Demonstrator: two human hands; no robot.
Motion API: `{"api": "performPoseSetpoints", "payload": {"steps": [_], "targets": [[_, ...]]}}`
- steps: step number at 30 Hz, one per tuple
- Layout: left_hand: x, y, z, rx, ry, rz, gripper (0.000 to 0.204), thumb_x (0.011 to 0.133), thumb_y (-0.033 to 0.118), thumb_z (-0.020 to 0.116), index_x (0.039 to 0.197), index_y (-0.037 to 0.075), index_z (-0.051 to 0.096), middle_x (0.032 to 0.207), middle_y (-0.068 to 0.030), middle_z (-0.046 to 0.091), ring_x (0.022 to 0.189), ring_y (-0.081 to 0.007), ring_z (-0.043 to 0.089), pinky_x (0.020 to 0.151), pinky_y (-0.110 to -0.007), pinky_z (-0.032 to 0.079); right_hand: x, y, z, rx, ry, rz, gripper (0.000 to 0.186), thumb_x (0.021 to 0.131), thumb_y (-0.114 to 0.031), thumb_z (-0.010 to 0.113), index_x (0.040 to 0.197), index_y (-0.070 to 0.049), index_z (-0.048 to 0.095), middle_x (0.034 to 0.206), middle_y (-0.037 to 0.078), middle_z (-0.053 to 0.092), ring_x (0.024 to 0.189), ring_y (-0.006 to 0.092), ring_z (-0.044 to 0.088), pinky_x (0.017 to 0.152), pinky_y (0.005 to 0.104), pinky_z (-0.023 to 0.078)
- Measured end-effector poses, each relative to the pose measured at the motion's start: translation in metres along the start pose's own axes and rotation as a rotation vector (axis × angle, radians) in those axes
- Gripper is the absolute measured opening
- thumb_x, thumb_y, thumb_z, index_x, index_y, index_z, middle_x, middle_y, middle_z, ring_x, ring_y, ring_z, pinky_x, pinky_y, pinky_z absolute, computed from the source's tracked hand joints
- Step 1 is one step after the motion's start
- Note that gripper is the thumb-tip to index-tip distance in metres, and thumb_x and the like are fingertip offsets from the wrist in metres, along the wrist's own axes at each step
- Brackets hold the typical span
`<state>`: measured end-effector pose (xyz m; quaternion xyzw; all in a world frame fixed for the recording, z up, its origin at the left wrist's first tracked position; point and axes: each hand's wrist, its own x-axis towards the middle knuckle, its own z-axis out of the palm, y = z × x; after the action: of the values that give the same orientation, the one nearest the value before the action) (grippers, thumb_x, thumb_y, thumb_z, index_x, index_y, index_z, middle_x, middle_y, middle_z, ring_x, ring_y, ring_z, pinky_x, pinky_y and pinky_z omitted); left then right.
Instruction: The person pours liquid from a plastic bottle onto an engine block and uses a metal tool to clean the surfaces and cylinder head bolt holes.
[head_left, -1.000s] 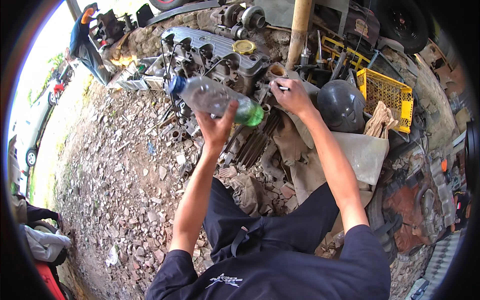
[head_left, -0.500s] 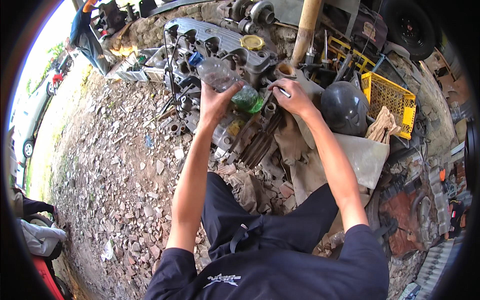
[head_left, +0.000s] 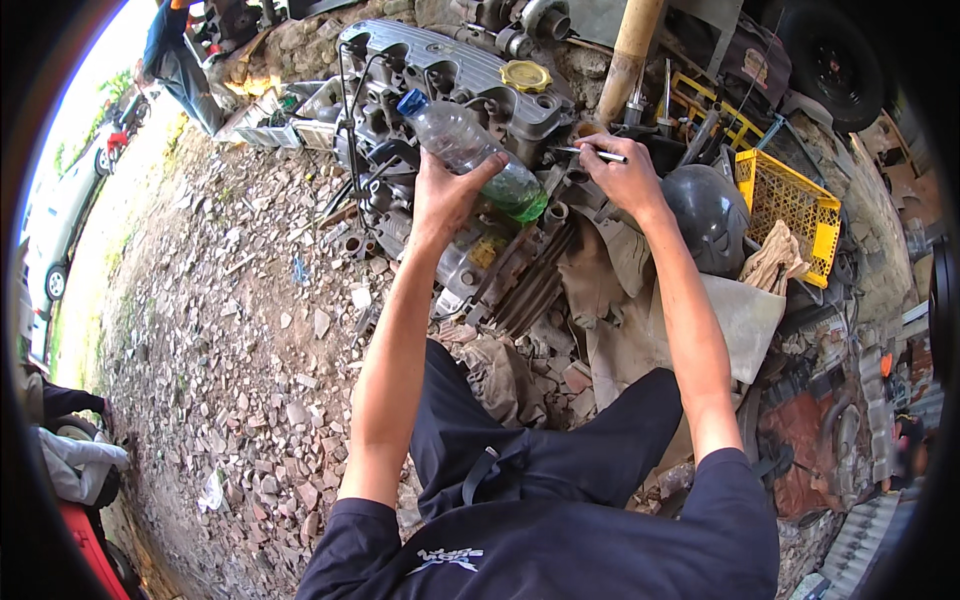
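My left hand (head_left: 446, 196) is wrapped round a clear plastic bottle (head_left: 462, 140) with a blue cap. The bottle lies tilted, cap up and to the left, its green-tinted base (head_left: 526, 207) down to the right. Between the fingers of my right hand (head_left: 622, 182) is a slim, pale pen-like tool (head_left: 608, 156), its thin dark tip pointing left, apart from the bottle. Both hands are above a greasy engine (head_left: 470, 265) with a ribbed grey cover (head_left: 440, 60) and a yellow filler cap (head_left: 526, 75). What the tool's tip faces is too small to make out.
To the right are a black helmet (head_left: 706, 218), a yellow plastic crate (head_left: 790, 212) and a crumpled brown cloth (head_left: 775, 258). A wooden post (head_left: 630, 60) rises behind the engine. Rubble (head_left: 250, 350) covers the ground at left. Another person (head_left: 180, 75) is at the far left.
My right hand has shifted slightly right, away from the bottle's base, and the pen-like tool now shows along its length. My left hand still grips the bottle. The view has shifted a little.
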<state>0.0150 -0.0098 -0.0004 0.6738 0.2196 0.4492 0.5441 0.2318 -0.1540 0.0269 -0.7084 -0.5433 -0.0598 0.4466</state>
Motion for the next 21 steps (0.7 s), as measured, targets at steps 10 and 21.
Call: {"api": "performPoseSetpoints", "payload": {"steps": [10,21], "targets": [[0.0,0.004,-0.003,0.08,0.039,-0.001,0.075,0.073,0.033,0.092,0.128,-0.001,0.053,0.115,-0.0151,0.07,0.105,-0.0219,0.068,0.093,-0.035,0.054,0.04,-0.015,0.006,-0.228,-0.212,-0.076,0.025,0.091,-0.019,0.067,0.099,0.003,0.073,0.096,0.021,0.072,0.09,0.037,0.071,0.083,0.0398,0.056],[0.006,-0.007,-0.002,0.133,-0.008,-0.005,0.081,0.071,0.038,0.092,0.13,-0.001,0.053,0.118,-0.0167,0.071,0.107,-0.0237,0.069,0.094,-0.036,0.054,0.06,0.02,-0.005,-0.295,-0.236,-0.311,0.032,0.094,-0.03,0.066,0.108,-0.004,0.075,0.099,0.018,0.075,0.095,0.0332,0.072,0.091,0.0387,0.054]]}}
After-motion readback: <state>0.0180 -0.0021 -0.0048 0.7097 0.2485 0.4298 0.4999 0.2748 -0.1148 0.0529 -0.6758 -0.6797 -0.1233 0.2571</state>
